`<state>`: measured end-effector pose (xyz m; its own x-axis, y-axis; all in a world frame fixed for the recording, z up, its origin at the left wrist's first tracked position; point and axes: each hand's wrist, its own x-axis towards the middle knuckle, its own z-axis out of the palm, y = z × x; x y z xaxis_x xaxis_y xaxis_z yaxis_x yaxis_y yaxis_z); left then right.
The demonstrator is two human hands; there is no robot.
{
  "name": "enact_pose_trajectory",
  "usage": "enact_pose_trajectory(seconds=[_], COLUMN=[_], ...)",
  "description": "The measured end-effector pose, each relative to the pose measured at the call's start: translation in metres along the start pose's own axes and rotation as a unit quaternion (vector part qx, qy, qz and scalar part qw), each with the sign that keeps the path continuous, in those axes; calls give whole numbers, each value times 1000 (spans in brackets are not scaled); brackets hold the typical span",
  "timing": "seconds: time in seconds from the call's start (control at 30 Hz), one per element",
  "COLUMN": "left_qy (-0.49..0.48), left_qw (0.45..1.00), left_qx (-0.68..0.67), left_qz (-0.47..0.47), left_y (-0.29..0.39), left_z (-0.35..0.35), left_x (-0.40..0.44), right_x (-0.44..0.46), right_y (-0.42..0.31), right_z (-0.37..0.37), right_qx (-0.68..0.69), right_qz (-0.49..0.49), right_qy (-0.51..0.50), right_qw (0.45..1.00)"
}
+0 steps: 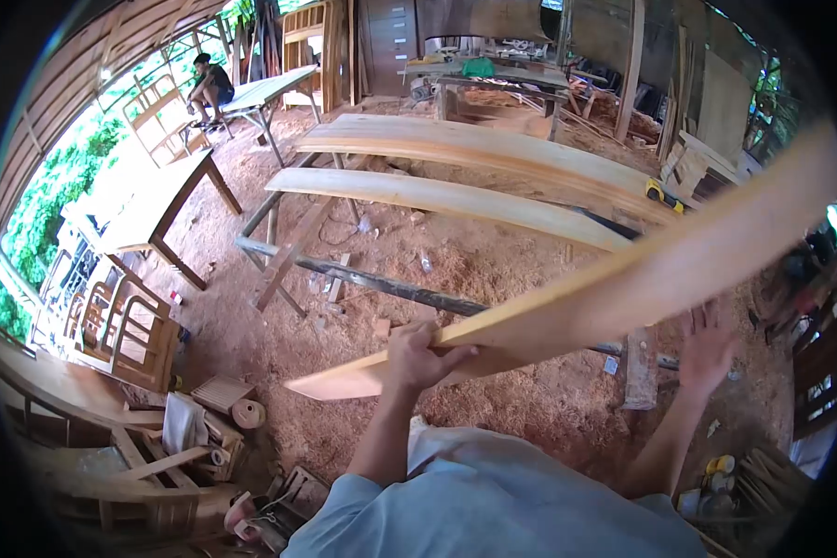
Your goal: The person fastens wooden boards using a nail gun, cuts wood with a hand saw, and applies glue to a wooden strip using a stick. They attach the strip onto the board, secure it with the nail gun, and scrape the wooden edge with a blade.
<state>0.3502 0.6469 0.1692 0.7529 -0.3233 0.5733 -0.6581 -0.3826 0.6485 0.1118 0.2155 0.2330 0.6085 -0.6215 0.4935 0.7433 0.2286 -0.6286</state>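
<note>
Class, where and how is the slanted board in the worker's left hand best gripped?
Grip the board by its long edges, probably at two spaced spots, from the near side: its broad face turns that way, and its length could tip a single hold.

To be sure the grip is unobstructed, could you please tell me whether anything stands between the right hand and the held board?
Nothing visible stands between the right hand and the board: the open hand is right by the board's lower edge, though contact is unclear.
</note>
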Motion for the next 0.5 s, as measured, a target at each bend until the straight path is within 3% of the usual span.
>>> enact_pose_trajectory(seconds=[0.1, 0.13, 0.17, 0.2, 0.23, 0.3, 0.37, 0.4, 0.47, 0.5], left_qy=[-106, -118, -137, -161, -212, -331, -436, -477, -492, -498], left_qw=[988, 987, 982, 974, 961, 915, 850, 820, 821, 823], left_qx=[100, 97, 119, 137, 164, 231, 296, 317, 272, 262], left_qz=[53, 49, 60, 77, 63, 29, -10, -27, -101, -74], left_y=[6, 6, 5, 2, -11, -32, -49, -60, -85, -127], left_z=[-17, -16, -15, -11, -7, -5, -9, -9, -5, 2], left_x=[-6, -9, -10, -7, -6, 10, 44, 58, 82, 87], right_x=[-11, -27, -44, -71, -100, -134, -164, -171, -174, -170], right_y=[-13, -8, 14, 32, 58, 98, 130, 143, 164, 173], right_z=[-26, -31, -52, -53, -80, -56, -50, -42, -19, -9], right_qx=[196, 145, 88, 113, 73, -9, -16, -1, 41, 64], right_qz=[8, 4, 6, 45, 35, 57, 94, 120, 158, 166], right_qy=[-98, -2, 235, 193, 252, 468, 461, 517, 576, 578], right_qw=[976, 989, 968, 974, 964, 882, 882, 848, 801, 797])
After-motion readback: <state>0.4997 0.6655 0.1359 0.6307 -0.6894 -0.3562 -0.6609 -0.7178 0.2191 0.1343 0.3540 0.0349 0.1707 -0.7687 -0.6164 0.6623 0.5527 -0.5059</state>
